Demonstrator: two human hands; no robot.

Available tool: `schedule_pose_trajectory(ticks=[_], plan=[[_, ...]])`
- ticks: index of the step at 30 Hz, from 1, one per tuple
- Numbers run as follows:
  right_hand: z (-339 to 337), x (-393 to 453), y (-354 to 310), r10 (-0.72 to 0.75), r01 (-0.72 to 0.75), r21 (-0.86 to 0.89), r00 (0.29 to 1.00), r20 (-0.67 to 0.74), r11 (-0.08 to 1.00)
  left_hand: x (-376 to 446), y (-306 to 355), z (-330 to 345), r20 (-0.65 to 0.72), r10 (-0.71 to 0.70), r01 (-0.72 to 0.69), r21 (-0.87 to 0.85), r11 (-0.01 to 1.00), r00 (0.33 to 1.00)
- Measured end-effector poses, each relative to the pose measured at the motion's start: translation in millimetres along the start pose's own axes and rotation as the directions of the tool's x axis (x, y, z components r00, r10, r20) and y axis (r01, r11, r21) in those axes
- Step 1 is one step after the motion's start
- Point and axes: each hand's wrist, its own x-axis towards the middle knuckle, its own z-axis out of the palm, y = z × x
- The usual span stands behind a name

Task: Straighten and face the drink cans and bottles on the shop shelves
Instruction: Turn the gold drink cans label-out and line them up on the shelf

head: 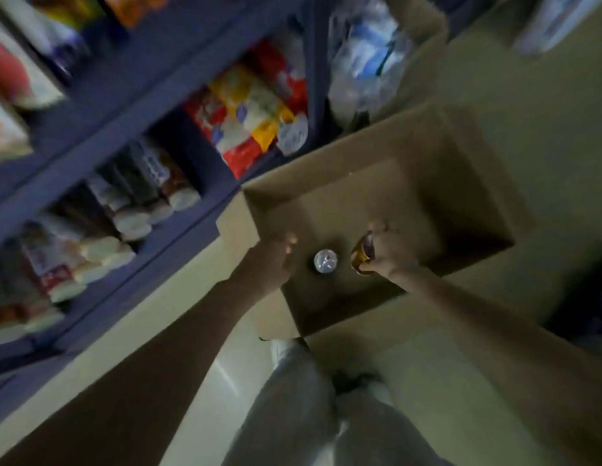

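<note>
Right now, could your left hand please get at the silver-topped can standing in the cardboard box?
Probably yes: the left hand is at the box edge beside the can, with nothing between; the right hand holds a brown bottle on the can's other side.

head view looks steeply down, tilted, close over a cardboard box (377,183) beside shelves (131,105).

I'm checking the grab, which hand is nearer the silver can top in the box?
Roughly level; left looks marginally nearer. The left hand is open beside the can; the right hand grips a brown bottle on its other side.
</note>
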Motion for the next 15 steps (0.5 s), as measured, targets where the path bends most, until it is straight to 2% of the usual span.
schedule_pose_trajectory(ticks=[3,6,8,11,15], plan=[[63.8,60.1,21.7,-0.072,0.064,-0.147,0.996,-0.05,0.987,29.5,-22.8,33.1,0.022,0.014,-0.014,0.03,0.999,1.0],[98.7,90.5,32.3,-0.043,0.038,-0.098,0.998,-0.05,0.995,46.8,-34.4,48.2,0.022,-0.011,0.011,0.008,1.0,1.0],[103.4,93.4,31.7,0.007,-0.006,-0.08,1.0,0.011,0.997,48.4,-33.4,49.2,0.015,-0.012,0.013,-0.017,1.0,1.0],[69.3,72.0,19.9,0.044,-0.042,-0.079,0.999,0.027,0.996,26.9,-14.5,28.3,0.009,-0.01,0.011,-0.092,0.996,1.0],[-43.3,3.1,-25.2,-0.013,0.014,0.02,0.999,-0.032,1.0,-37.5,37.5,-42.3,-0.089,0.003,-0.018,-0.171,0.985,0.996]])
